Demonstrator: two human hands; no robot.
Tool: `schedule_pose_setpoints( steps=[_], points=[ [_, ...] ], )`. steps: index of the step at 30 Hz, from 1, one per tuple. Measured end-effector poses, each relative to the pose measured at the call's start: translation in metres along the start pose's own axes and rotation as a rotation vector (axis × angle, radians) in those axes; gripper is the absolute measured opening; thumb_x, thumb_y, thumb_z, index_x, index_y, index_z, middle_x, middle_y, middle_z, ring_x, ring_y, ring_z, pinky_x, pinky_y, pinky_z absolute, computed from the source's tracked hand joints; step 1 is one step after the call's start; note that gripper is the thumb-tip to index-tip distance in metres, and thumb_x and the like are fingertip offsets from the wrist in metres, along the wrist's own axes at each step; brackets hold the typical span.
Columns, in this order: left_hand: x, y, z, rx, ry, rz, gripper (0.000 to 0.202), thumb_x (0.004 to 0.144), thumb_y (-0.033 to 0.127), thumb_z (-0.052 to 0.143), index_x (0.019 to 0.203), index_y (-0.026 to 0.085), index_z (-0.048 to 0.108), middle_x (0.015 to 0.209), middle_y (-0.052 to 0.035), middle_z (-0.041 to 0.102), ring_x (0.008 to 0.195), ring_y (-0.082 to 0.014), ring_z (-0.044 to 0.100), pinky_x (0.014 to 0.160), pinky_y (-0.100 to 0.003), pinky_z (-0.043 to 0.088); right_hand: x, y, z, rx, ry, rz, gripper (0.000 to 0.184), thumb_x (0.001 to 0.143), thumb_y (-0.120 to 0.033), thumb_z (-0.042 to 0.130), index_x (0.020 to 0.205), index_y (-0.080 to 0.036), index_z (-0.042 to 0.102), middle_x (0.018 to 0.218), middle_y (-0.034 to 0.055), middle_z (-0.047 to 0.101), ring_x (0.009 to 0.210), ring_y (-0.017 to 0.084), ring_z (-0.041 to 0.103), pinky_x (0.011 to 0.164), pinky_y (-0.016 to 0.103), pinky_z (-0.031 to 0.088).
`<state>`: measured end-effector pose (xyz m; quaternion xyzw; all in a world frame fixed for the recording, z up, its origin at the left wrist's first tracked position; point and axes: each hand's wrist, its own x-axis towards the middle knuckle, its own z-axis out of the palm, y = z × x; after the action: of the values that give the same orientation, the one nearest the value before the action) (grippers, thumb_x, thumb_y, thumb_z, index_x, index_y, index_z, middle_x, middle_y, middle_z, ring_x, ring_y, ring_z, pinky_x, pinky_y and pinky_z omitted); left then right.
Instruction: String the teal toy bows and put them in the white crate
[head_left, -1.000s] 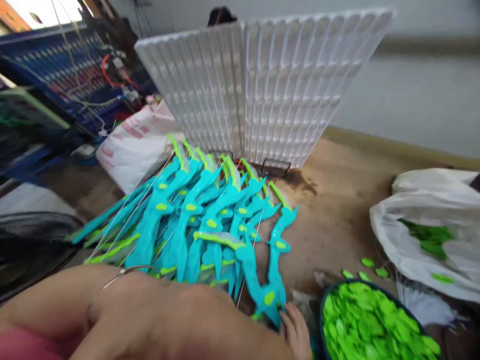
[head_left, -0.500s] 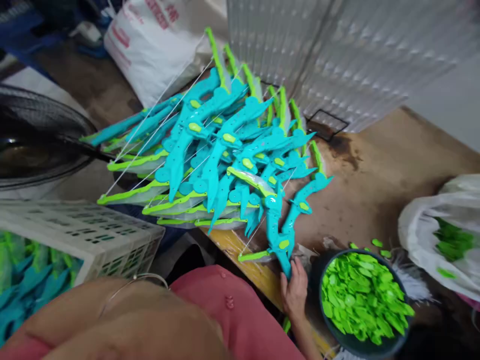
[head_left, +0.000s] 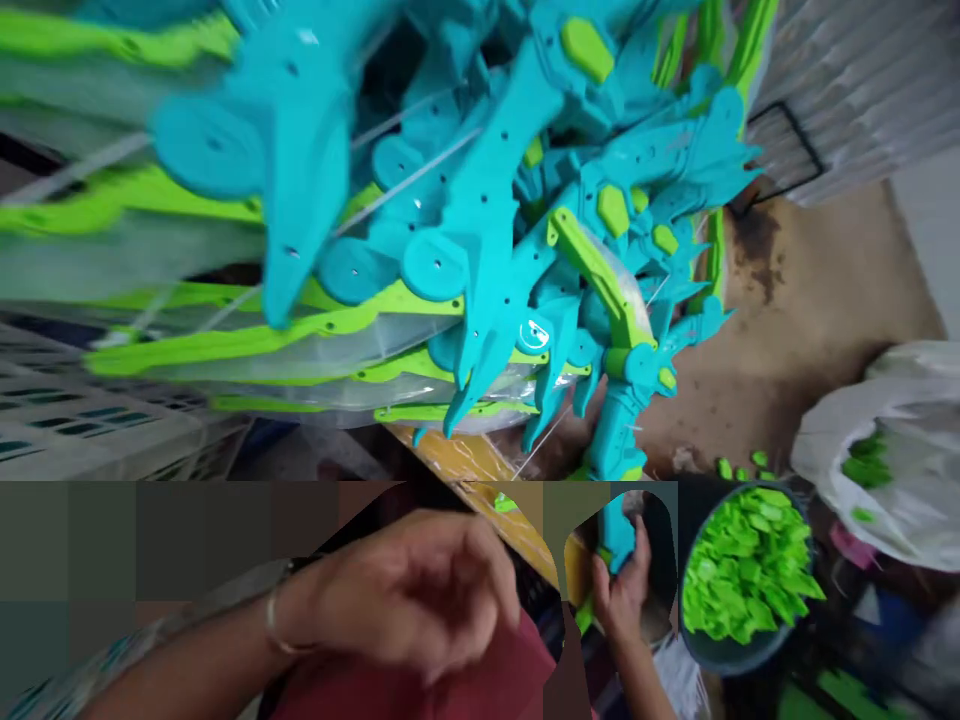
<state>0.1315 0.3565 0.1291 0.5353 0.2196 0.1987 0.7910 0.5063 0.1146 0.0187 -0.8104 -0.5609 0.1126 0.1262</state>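
Note:
My right hand (head_left: pixel 626 590) is wrapped round the lower end of a blue toy bow (head_left: pixel 621 430) with a lime-green limb, which stands tilted at the near edge of a pile. Close to the camera, in front of my body, my left hand (head_left: pixel 420 590) is curled closed, its wrist in a bangle. Blur and the bent fingers hide whether it holds anything. Beyond it lies a large heap of blue-and-green toy bows (head_left: pixel 487 200) with white strings and translucent limb parts. It rests on a brown table (head_left: pixel 810 330).
Right of my right hand stands a dark bucket (head_left: pixel 697 640) full of lime-green plastic pieces. A white bag (head_left: pixel 922 430) with green pieces sits farther right. On the left is a pale plastic crate (head_left: pixel 67 400). Ribbed translucent sheeting (head_left: pixel 862 90) rises at the back.
The view has moved nearer the pile. My left hand has come into view in front of my body. My right hand now grips the bow's end, which it was touching before.

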Motion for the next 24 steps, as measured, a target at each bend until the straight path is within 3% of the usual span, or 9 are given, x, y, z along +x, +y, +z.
schedule_pose_setpoints(
  steps=[1,4,7,10,14,19,21,24],
  points=[
    [0.017,-0.025,-0.002,0.038,0.003,0.027,0.019,0.088,0.014,0.053,0.105,0.022,0.058,0.071,-0.0001,0.060,0.058,-0.0134,0.055,0.055,-0.026,0.046,0.000,0.001,0.001,-0.003,0.012,0.004,0.080,0.101,-0.050,0.047,0.166,-0.015,0.015,0.161,0.0221,0.030,0.145,0.041,0.036,0.115,0.063,0.035],
    [0.057,-0.090,0.006,0.488,0.126,0.278,0.016,0.090,0.012,0.053,0.104,0.018,0.059,0.083,-0.0049,0.061,0.074,-0.0188,0.058,0.068,-0.033,0.047,-0.001,0.002,0.002,0.020,0.043,-0.007,0.076,0.100,-0.047,0.048,0.165,-0.018,0.019,0.159,0.0195,0.034,0.144,0.039,0.039,0.115,0.060,0.036],
    [0.073,-0.124,0.019,0.765,0.262,0.451,0.012,0.092,0.016,0.057,0.104,0.016,0.059,0.084,-0.0061,0.063,0.076,-0.0218,0.057,0.067,-0.036,0.043,0.000,0.001,-0.001,0.069,0.038,-0.035,0.073,0.101,-0.046,0.045,0.164,-0.018,0.022,0.158,0.0182,0.034,0.143,0.038,0.039,0.115,0.059,0.035],
    [0.073,-0.131,0.028,0.870,0.396,0.493,0.018,0.090,0.020,0.061,0.107,0.013,0.059,0.082,-0.0061,0.063,0.073,-0.0220,0.057,0.065,-0.036,0.044,0.001,0.000,-0.005,0.101,0.036,-0.053,0.075,0.100,-0.049,0.044,0.164,-0.017,0.021,0.158,0.0182,0.034,0.143,0.038,0.038,0.116,0.059,0.033],
    [0.078,-0.130,0.031,1.001,0.456,0.530,0.017,0.091,0.025,0.062,0.103,0.014,0.060,0.080,-0.0048,0.064,0.071,-0.0206,0.059,0.064,-0.034,0.044,0.004,0.001,-0.006,0.148,0.067,-0.071,0.079,0.098,-0.051,0.048,0.164,-0.016,0.023,0.158,0.0173,0.033,0.144,0.039,0.036,0.118,0.061,0.030],
    [0.081,-0.144,0.032,1.117,0.577,0.583,0.012,0.091,0.027,0.060,0.097,0.016,0.062,0.076,-0.0027,0.062,0.067,-0.0179,0.057,0.062,-0.030,0.042,0.004,0.002,0.000,0.130,0.065,-0.099,0.072,0.101,-0.047,0.045,0.163,-0.016,0.025,0.159,0.0169,0.035,0.145,0.038,0.037,0.120,0.058,0.032],
    [0.083,-0.151,0.031,1.097,0.604,0.574,0.013,0.089,0.028,0.061,0.095,0.016,0.064,0.074,-0.0023,0.062,0.065,-0.0171,0.056,0.062,-0.030,0.040,0.006,0.001,0.004,0.146,0.099,-0.107,0.069,0.102,-0.045,0.046,0.162,-0.017,0.027,0.159,0.0157,0.037,0.145,0.035,0.039,0.121,0.056,0.033],
    [0.086,-0.154,0.031,0.888,0.671,0.446,0.017,0.082,0.032,0.065,0.088,0.017,0.069,0.072,-0.0020,0.062,0.063,-0.0162,0.053,0.066,-0.030,0.039,0.013,0.001,0.013,0.229,0.167,-0.136,0.068,0.100,-0.044,0.051,0.159,-0.016,0.032,0.157,0.0155,0.040,0.146,0.031,0.040,0.122,0.053,0.032]
  ],
)
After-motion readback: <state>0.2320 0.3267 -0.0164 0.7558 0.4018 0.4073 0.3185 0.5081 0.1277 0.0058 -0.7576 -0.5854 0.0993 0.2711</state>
